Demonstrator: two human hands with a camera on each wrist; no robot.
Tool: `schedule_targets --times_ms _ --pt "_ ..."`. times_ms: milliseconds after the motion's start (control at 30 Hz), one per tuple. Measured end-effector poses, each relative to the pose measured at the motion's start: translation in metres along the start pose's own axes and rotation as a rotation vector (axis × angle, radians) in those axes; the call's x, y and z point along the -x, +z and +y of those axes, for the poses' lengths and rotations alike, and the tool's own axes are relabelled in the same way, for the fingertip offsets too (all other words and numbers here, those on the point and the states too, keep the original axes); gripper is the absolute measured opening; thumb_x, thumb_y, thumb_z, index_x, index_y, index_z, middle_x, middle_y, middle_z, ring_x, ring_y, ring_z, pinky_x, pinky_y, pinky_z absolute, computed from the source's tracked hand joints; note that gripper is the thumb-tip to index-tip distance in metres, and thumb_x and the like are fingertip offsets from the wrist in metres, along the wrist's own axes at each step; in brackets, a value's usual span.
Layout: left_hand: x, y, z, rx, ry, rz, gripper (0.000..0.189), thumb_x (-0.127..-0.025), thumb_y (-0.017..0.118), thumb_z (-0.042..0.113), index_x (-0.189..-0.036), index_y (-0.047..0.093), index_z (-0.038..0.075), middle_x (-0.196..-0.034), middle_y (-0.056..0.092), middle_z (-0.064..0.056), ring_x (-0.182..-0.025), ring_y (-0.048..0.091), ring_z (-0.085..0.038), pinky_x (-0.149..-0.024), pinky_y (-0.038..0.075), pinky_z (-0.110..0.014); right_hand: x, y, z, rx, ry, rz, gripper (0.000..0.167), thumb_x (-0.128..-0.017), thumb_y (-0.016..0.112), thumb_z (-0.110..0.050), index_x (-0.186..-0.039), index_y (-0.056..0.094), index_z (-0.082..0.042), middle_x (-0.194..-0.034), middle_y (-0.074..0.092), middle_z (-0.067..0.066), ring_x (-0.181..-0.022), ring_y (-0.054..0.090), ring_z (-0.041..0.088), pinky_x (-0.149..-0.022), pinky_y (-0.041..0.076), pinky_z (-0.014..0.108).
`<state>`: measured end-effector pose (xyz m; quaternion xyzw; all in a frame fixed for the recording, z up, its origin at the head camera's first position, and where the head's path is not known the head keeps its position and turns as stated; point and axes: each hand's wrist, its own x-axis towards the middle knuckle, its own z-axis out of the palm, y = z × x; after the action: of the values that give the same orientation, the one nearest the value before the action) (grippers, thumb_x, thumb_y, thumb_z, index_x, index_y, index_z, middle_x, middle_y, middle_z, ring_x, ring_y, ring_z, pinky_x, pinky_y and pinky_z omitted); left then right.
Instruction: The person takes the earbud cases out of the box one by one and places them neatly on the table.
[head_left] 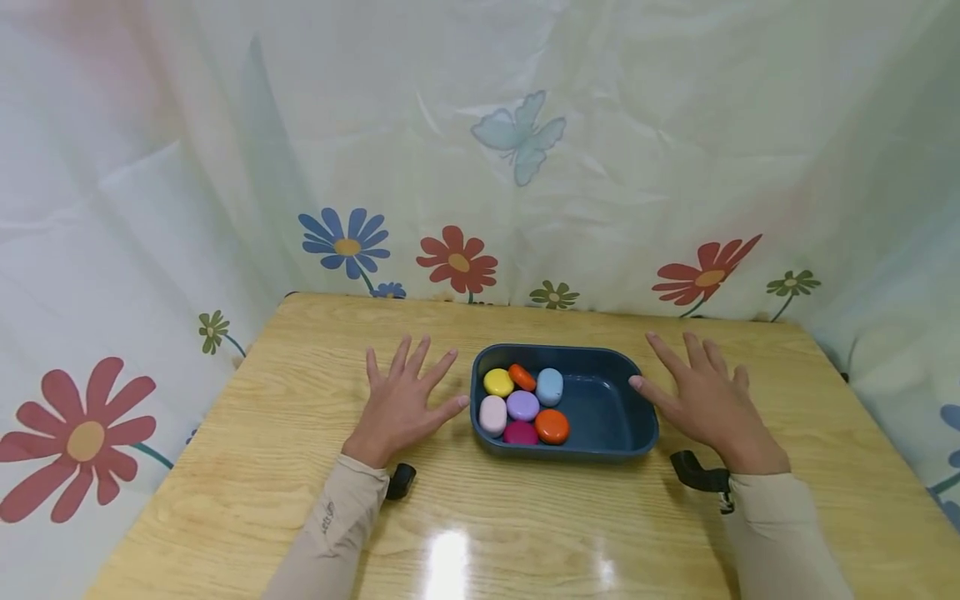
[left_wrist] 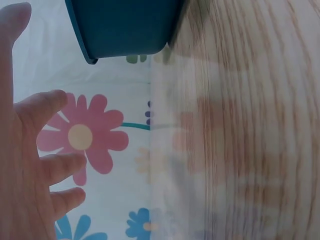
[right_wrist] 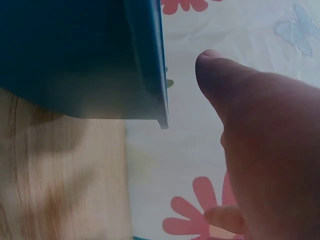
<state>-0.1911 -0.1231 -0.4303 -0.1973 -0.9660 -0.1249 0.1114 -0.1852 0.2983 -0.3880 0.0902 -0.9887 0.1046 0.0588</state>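
A dark blue tray sits on the table between my two hands. Grouped in its left and middle part lie several smooth rounded pieces: a yellow one, a pale blue one, a lilac one, a pale pink one, a magenta one, and two orange-red ones, the larger in front. My left hand is spread beside the tray's left end, thumb close to the rim. To the right, my right hand spreads its fingers, thumb tip near the tray's right rim. Both hold nothing.
The wooden table reaches back to a flower-printed curtain, which also hangs along both sides. Black straps with mounts sit at the wrists. In the left wrist view the tray's side wall shows at the top.
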Motion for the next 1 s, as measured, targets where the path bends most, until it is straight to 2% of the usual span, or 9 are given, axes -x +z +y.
schedule_targets --times_ms 233,433,667,1000 --pt "0.003 0.004 0.003 0.028 -0.021 -0.011 0.075 -0.093 0.037 0.077 -0.157 0.034 0.037 -0.161 0.032 -0.011 -0.149 0.020 -0.037 -0.108 0.001 -0.078 0.002 0.005 -0.002 0.002 -0.024 0.022 0.082 -0.096 0.050 -0.064 -0.160 0.027 -0.018 -0.152 0.025 0.035 -0.136 0.022 0.059 -0.094 0.015 0.087" --pt "0.000 0.006 0.009 0.076 0.007 0.004 0.074 -0.094 0.039 0.074 -0.157 0.036 0.034 -0.153 0.043 -0.009 -0.143 0.035 -0.034 -0.109 0.011 -0.076 0.000 0.001 -0.007 -0.021 -0.053 0.044 0.080 -0.098 0.051 -0.060 -0.160 0.028 -0.016 -0.150 0.030 0.036 -0.134 0.028 0.058 -0.098 0.023 0.082" --pt "-0.003 0.008 0.017 0.109 0.027 -0.009 0.074 -0.096 0.042 0.070 -0.157 0.036 0.030 -0.148 0.049 -0.007 -0.137 0.043 -0.028 -0.112 0.015 -0.071 -0.002 -0.004 -0.013 -0.053 -0.090 0.047 0.077 -0.099 0.052 -0.057 -0.159 0.030 -0.013 -0.148 0.034 0.038 -0.131 0.033 0.059 -0.098 0.028 0.079" --pt "-0.003 0.012 0.023 0.164 0.050 0.026 0.075 -0.096 0.041 0.070 -0.156 0.039 0.025 -0.144 0.054 -0.005 -0.133 0.048 -0.027 -0.113 0.018 -0.068 -0.001 -0.005 -0.019 -0.083 -0.107 0.048 0.075 -0.100 0.055 -0.053 -0.160 0.029 -0.015 -0.145 0.039 0.035 -0.129 0.038 0.057 -0.096 0.031 0.079"
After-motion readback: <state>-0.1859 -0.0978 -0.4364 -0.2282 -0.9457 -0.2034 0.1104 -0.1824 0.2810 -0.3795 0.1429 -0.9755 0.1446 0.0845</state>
